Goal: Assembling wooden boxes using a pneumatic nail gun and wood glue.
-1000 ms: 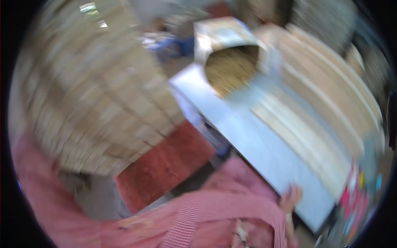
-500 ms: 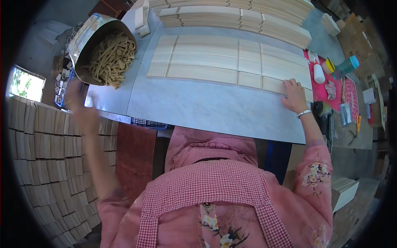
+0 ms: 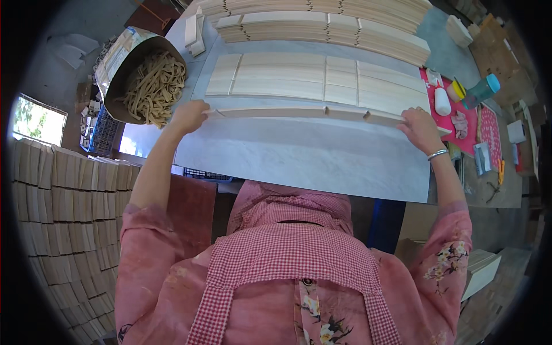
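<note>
A long, thin pale wooden slat [image 3: 282, 111] with small notches stretches between my two hands, its narrow edge turned up. My left hand [image 3: 190, 117] is closed round its left end, close to the box of strips. At the other end my right hand [image 3: 422, 131], with a silver bangle at the wrist, grips the slat. Just beyond it lie several pale boards [image 3: 282, 75] side by side on the table, with grooves running across them. How the fingertips sit under the slat is partly hidden.
Stacks of notched slats [image 3: 322, 31] fill the table's far side. A box of tan strips [image 3: 112, 95] stands at left. On a pink mat [image 3: 455, 123] at right are a white bottle [image 3: 442, 102] and a teal cup [image 3: 483, 92]. Wood blocks [image 3: 63, 213] are piled left below the table [image 3: 305, 155].
My left hand has come in from beside the box and taken the slat's left end. The nearest slat has been lifted off the row and brought toward me, tipped on edge.
</note>
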### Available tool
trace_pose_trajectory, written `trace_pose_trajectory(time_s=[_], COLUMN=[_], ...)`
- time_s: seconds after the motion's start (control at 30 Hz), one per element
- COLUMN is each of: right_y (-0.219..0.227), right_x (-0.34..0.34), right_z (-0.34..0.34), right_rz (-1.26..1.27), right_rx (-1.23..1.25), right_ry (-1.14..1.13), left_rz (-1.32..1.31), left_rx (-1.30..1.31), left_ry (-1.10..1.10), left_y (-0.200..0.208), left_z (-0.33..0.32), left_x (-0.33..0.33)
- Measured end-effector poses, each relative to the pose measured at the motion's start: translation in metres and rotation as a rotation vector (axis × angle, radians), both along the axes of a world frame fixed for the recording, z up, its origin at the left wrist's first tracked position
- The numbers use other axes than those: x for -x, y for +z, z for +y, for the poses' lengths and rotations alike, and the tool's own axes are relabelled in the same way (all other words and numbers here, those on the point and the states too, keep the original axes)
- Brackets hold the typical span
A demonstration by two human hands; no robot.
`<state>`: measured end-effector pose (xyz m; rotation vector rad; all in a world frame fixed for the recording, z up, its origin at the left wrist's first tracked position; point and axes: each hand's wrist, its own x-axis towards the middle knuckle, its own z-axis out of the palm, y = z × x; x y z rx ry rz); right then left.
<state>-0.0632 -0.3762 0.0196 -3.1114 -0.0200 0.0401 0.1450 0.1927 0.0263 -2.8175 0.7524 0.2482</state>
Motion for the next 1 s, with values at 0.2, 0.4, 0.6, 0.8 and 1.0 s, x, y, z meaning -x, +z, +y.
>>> trace_pose_trajectory(time_s=[0.2,0.4,0.6,0.8,1.0], right_y=[0.002,-0.019,-0.023,-0.022,-0.006], right_x=[-0.020,-0.049,-0.055,-0.025,-0.010], right_z=[0.019,0.071,0.129,0.191,0.236], right_rz=[-0.067,-0.108,-0.076,0.010,-0.306], right_rx=[0.101,-0.013,-0.291,-0.396,-0.138], right_ry=[-0.216,-0.284,-0.042,0.150,0.499], left_rz=[-0.050,-0.020,0.155,0.344,0.325], left_rx=[0.129,0.227,0.198,0.574,0.870], left_ry=[-0.049,0.044,0.017,0.263,0.353], left_y=[-0.021,-0.020,-0.008,-0.019,-0.043], left_z=[0.001,-0.031,-0.048,-0.034,-0.025], left_x=[0.031,0.052,0.058,0.055,0.063])
